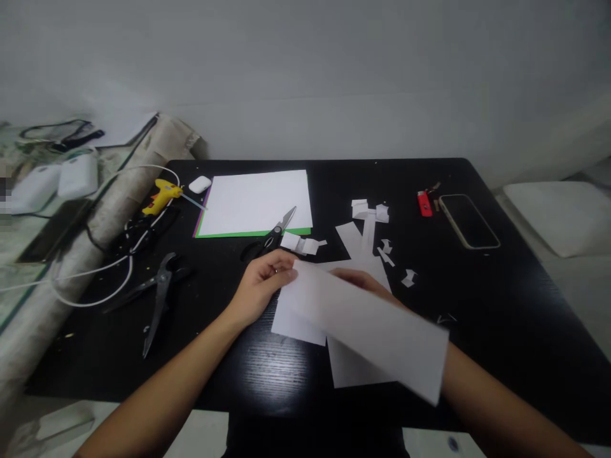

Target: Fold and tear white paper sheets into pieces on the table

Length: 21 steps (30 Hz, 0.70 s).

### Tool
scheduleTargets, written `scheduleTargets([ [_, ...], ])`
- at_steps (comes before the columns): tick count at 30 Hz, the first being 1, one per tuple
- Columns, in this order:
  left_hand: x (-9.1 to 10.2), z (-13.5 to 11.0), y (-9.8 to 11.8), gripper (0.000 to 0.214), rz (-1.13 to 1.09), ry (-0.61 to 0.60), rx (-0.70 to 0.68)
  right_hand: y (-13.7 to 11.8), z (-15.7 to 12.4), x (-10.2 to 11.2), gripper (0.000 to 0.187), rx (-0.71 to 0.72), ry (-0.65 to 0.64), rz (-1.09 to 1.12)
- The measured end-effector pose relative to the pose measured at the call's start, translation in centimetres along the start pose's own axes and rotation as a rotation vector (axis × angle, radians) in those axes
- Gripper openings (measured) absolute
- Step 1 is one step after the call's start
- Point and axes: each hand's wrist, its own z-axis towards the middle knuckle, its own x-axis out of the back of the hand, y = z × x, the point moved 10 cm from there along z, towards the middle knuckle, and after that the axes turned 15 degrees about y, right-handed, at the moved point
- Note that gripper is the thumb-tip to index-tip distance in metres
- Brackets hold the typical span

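I hold a long white paper strip (pixel 372 327) above the black table (pixel 501 305). My left hand (pixel 262 283) pinches its upper left corner, fingers closed. My right hand (pixel 363 280) is mostly hidden behind the strip and grips it from underneath. Below the strip lie other white paper pieces (pixel 296 324). Black scissors (pixel 272 238) rest just beyond my left hand, and small folded paper bits (pixel 303 243) sit beside them.
A stack of white, green and purple sheets (pixel 258 203) lies at the back. Paper scraps (pixel 370 213), a red lighter (pixel 423 203) and a phone (pixel 469 221) are to the right. Yellow glue gun (pixel 160 194), earbud case (pixel 200 184), pliers (pixel 160 292) and a white cable (pixel 119 280) are left.
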Motion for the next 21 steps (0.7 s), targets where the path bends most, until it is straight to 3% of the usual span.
scheduleTargets([
  [3, -1.5, -0.7, -0.2, 0.019, 0.116, -0.126, 0.023, 0.7, -0.3, -1.9, 0.033, -0.067, -0.156, 0.042],
  [5, -2.0, -0.9, -0.1, 0.019, 0.170, -0.152, 0.004, 0.8, -0.4, -2.5, 0.030, -0.040, -0.176, 0.053],
  [11, -1.3, -0.5, 0.9, 0.016, 0.236, 0.023, -0.159, 0.6, -0.5, -1.9, 0.025, 0.049, -0.012, 0.040],
  [21, -1.2, -1.4, 1.3, 0.019, 0.483, 0.080, -0.302, 0.7, -0.1, -1.1, 0.023, 0.022, 0.071, 0.095],
])
